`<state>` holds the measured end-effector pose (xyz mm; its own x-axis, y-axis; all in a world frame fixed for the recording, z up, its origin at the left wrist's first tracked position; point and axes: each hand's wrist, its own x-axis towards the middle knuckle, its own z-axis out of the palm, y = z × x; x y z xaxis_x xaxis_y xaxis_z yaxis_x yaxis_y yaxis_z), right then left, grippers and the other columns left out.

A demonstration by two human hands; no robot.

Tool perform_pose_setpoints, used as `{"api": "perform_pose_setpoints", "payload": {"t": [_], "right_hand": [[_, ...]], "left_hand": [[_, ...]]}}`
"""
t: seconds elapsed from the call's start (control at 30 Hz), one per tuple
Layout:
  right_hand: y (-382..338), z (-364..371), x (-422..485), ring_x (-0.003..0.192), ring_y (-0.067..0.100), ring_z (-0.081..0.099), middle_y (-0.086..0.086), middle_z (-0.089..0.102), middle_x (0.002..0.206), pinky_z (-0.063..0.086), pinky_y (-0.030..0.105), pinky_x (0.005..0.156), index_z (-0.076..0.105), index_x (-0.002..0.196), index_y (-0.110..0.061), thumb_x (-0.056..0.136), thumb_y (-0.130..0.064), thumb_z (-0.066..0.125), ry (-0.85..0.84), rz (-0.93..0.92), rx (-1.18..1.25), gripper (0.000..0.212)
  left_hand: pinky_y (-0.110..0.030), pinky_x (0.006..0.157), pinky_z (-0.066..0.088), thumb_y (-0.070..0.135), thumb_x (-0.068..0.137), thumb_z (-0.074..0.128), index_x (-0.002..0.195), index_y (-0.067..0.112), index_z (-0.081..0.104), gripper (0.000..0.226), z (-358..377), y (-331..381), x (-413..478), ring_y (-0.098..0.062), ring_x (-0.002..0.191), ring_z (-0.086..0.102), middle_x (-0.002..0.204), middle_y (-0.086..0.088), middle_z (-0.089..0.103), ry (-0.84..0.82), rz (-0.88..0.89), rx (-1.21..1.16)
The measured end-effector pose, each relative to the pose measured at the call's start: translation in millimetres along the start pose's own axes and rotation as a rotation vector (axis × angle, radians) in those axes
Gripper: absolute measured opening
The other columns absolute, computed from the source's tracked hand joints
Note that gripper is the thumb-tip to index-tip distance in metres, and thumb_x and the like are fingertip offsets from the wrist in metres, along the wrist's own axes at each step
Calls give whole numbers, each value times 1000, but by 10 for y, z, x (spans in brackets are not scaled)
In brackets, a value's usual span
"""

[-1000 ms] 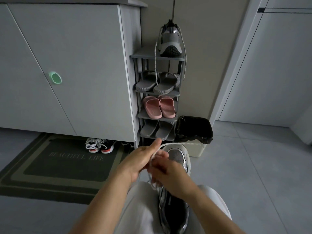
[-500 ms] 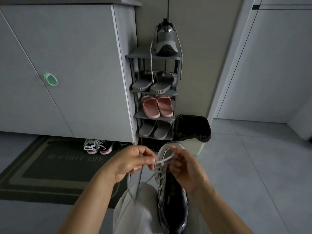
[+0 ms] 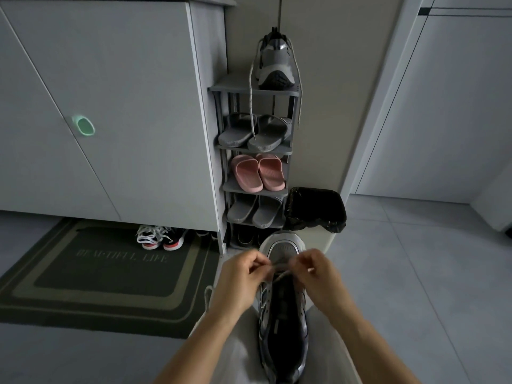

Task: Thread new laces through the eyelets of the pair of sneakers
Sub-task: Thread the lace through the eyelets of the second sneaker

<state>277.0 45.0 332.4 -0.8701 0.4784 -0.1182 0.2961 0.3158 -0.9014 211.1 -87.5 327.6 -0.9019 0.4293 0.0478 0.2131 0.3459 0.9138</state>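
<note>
grey-and-silver sneaker (image 3: 282,314) lies on the person's lap, toe pointing away; both hands sit close together over its tongue, left hand (image 3: 241,275) and right hand (image 3: 318,275) each pinching the pale lace (image 3: 278,266); the other sneaker (image 3: 274,62) stands atop the shoe rack (image 3: 230,85), laces dangling

Left hand (image 3: 241,277) and right hand (image 3: 318,274) side by side, fingers (image 3: 259,262) pinching lace (image 3: 279,265), forearms converging

Silver-grey sneaker (image 3: 282,322), apparently black-lined, pink slippers (image 3: 249,173), mint-green knob (image 3: 84,126)
</note>
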Motion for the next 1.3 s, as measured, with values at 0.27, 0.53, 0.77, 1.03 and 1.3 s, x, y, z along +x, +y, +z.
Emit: {"api": "perform_pose_setpoints", "payload": {"t": [0.27,0.53,0.77,1.03,1.3], "right_hand": [[176,-10,-175,75,19,52,-1,59,81,33,25,60,54,79,-22,75,-23,64,96,6,-391,11],[293,-30,-209,73,0,63,-12,70,73,46,13,64,70,78,-32,71,-13,69,107,-2,-118,20],[354,5,-206,72,1,62,-12,69,74,45,16,67,69,74,-30,73,-13,69,145,-72,-156,18],[420,-18,-55,49,11,52,3,59,55,45,19,49,60,74,2,84,-3,61,87,31,207,11],[577,-443,178,40,3,53,7,57,55,47,15,42,54,73,-2,93,-1,44,263,157,676,23]], "left_hand": [[-19,78,45,22,82,65,93,18,69,13,316,-117,-179,-3,78,54,82,16,43,25,89,293],[-15,76,46,17,82,65,88,15,69,7,496,-114,-205,-2,81,58,91,3,55,128,12,100],[-6,72,42,13,81,66,83,14,71,5,587,-154,-176,-5,81,58,84,10,54,176,-8,14],[-33,83,49,14,80,66,91,17,73,12,600,-229,-99,-15,92,54,81,22,45,131,165,196],[-34,83,39,29,48,85,106,24,52,67,303,-307,-186,-13,100,42,103,1,58,272,363,577]]}}
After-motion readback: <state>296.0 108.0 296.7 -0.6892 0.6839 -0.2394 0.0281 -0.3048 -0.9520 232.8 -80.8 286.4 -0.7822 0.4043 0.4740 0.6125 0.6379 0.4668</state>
